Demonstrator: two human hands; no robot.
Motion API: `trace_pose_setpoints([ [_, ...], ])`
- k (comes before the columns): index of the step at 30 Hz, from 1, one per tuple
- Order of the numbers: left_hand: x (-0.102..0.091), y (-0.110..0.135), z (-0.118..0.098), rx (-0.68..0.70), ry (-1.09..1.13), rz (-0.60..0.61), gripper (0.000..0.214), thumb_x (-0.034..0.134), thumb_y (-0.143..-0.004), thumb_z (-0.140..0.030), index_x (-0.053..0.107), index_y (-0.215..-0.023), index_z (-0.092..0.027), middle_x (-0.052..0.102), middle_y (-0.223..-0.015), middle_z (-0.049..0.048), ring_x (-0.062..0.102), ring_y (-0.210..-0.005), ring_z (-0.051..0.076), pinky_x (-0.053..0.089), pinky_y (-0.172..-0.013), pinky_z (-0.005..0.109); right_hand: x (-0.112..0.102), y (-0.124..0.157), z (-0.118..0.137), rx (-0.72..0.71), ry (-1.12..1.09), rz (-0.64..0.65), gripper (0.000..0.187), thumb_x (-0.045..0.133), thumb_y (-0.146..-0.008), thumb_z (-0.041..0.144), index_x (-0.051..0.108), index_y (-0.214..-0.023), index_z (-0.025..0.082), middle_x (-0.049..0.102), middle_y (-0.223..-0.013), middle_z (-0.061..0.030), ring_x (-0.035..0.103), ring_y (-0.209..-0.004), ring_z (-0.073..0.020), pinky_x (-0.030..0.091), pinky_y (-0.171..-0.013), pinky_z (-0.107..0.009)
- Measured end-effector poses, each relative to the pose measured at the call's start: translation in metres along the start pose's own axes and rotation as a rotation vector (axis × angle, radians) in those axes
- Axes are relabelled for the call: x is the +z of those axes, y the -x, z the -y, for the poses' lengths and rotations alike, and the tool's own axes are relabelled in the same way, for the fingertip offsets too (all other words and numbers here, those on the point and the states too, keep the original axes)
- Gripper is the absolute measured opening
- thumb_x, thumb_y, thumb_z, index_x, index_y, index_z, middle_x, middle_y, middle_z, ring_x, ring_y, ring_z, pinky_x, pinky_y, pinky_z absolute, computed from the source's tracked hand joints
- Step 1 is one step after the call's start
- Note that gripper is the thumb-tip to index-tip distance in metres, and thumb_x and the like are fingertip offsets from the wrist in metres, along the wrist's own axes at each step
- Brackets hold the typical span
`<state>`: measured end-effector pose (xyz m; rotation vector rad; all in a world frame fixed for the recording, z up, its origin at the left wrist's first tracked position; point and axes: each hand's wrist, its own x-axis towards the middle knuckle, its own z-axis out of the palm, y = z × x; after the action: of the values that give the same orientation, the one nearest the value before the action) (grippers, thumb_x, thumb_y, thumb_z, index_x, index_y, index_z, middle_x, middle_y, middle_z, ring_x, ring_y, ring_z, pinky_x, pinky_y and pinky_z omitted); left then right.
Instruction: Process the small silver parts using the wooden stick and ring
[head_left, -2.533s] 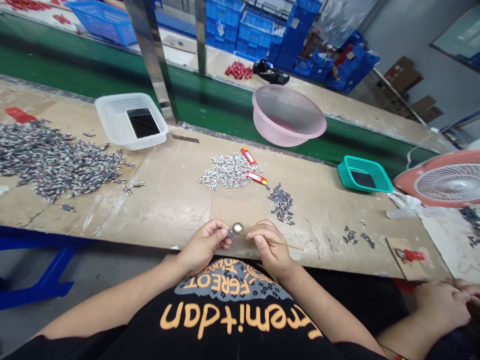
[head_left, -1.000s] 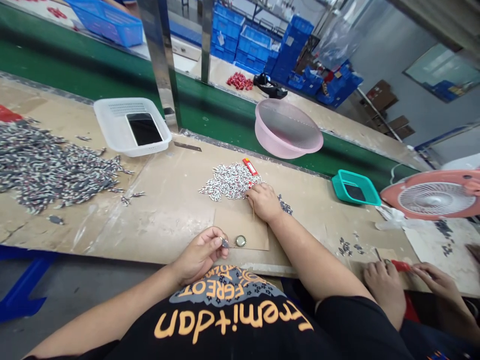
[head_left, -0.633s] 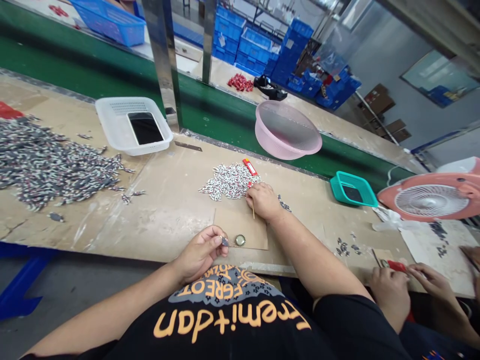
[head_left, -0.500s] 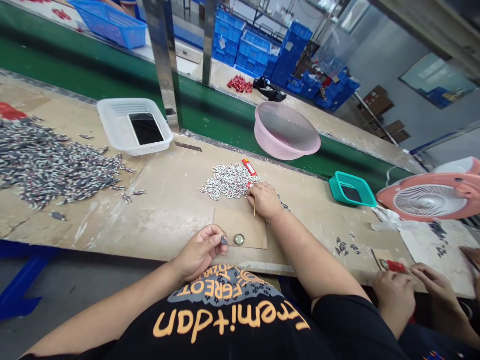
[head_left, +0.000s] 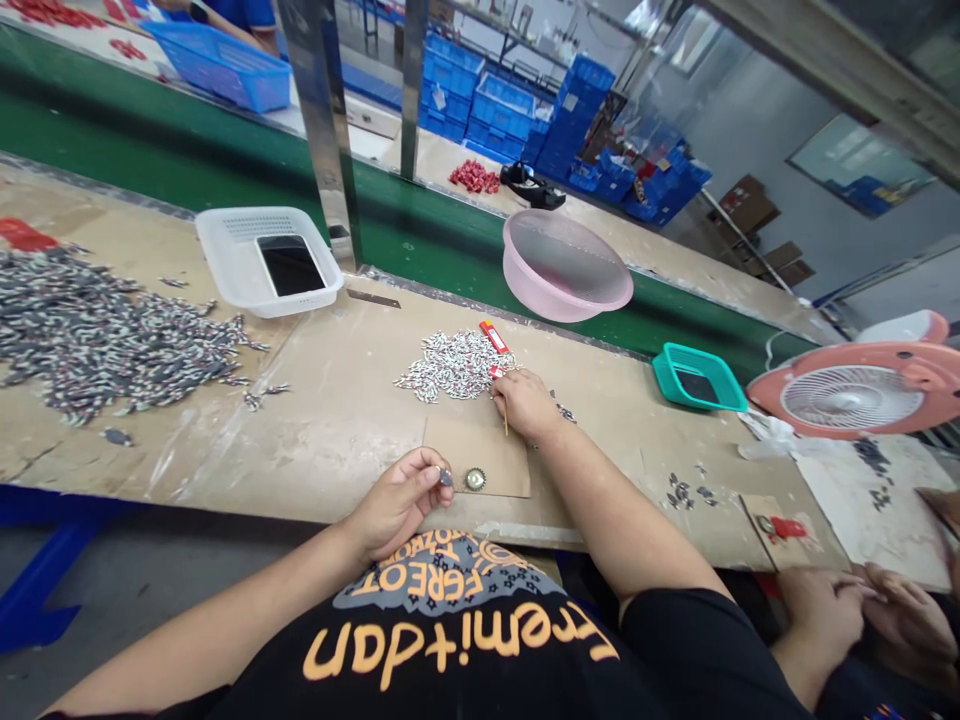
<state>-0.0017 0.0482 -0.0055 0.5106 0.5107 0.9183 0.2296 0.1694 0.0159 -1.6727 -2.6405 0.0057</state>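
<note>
**left hand (head_left: 397, 492) pinches, right hand (head_left: 527, 405) grips a thin stick (head_left: 504, 417)**

the hands are well apart, and each is closed on something. the left hand, low near the table's front edge, holds a tiny dark and silver piece (head_left: 447, 478) between thumb and fingertips. the right hand rests further out at the edge of a brown cardboard sheet (head_left: 480, 450), with the stick pointing down from its fingers. between them, just beside the tiny piece, a bottle cap (head_left: 474, 479) lies flat on the cardboard near its lower edge.

for work this small, a firm pinch seems the surest hold, with the forearm steadied on the table (head_left: 225, 440). holding the stick short, like a pen, should give the finest control.

just past the right hand is a heap of small silver-white pieces (head_left: 450, 365), with a red tube (head_left: 493, 337) by it and a small cluster of dark pieces (head_left: 562, 411) nearby. further left lies a much larger grey heap (head_left: 97, 335). a white basket (head_left: 266, 260) holds a phone (head_left: 290, 265), and a pink colander (head_left: 562, 265) and a teal tray (head_left: 697, 378) sit along the back. at the lower right are a co-worker's hands (head_left: 862, 615), clear of this work.
</note>
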Motion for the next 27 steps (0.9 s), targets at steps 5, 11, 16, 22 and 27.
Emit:
trace_pose_setpoints([
  [5,0.001,0.0,0.0,0.001,0.005,-0.006,0.014,0.064,-0.081,-0.026,0.056,-0.081,-0.015,0.058,-0.072,0.0018,0.054,-0.067,0.011,0.042,-0.065,0.023,-0.002,-0.001,-0.001,-0.061,-0.071,-0.008,0.011,0.053,-0.08,0.016,0.064,-0.083,0.017,0.064,-0.086,-0.0075,0.053,-0.087,-0.0206,0.035,-0.085,-0.031],
  [11,0.0,0.0,0.0,-0.006,0.018,0.001,0.015,0.065,-0.08,-0.027,0.056,-0.081,-0.015,0.059,-0.072,0.0021,0.055,-0.067,0.012,0.042,-0.065,0.024,-0.006,0.002,-0.009,-0.076,-0.134,-0.124,0.017,0.048,-0.084,0.014,0.064,-0.091,0.016,0.064,-0.09,-0.0078,0.053,-0.089,-0.0193,0.035,-0.087,-0.03],
  [16,-0.002,-0.001,0.0,-0.009,-0.001,0.022,0.013,0.062,-0.082,-0.026,0.057,-0.082,-0.015,0.059,-0.072,0.0027,0.054,-0.067,0.012,0.041,-0.066,0.024,-0.004,0.002,0.007,-0.085,0.031,0.012,0.016,0.051,-0.086,0.024,0.066,-0.092,0.02,0.063,-0.097,-0.0077,0.049,-0.097,-0.0231,0.033,-0.088,-0.034],
  [22,-0.002,0.0,0.0,-0.004,-0.001,0.002,0.008,0.06,-0.083,-0.022,0.056,-0.082,-0.015,0.058,-0.075,0.0019,0.055,-0.068,0.011,0.042,-0.067,0.023,-0.015,-0.005,0.02,-0.082,0.149,0.085,0.013,0.052,-0.082,0.021,0.064,-0.086,0.018,0.061,-0.096,-0.01,0.048,-0.096,-0.0256,0.034,-0.082,-0.037],
  [27,0.0,0.0,0.001,0.026,0.006,-0.036,0.011,0.063,-0.081,-0.024,0.056,-0.082,-0.015,0.059,-0.074,0.0013,0.056,-0.067,0.01,0.044,-0.066,0.023,-0.017,-0.007,0.024,-0.097,0.196,0.083,0.013,0.052,-0.08,0.019,0.064,-0.086,0.016,0.062,-0.095,-0.0126,0.049,-0.096,-0.0278,0.035,-0.082,-0.039],
])
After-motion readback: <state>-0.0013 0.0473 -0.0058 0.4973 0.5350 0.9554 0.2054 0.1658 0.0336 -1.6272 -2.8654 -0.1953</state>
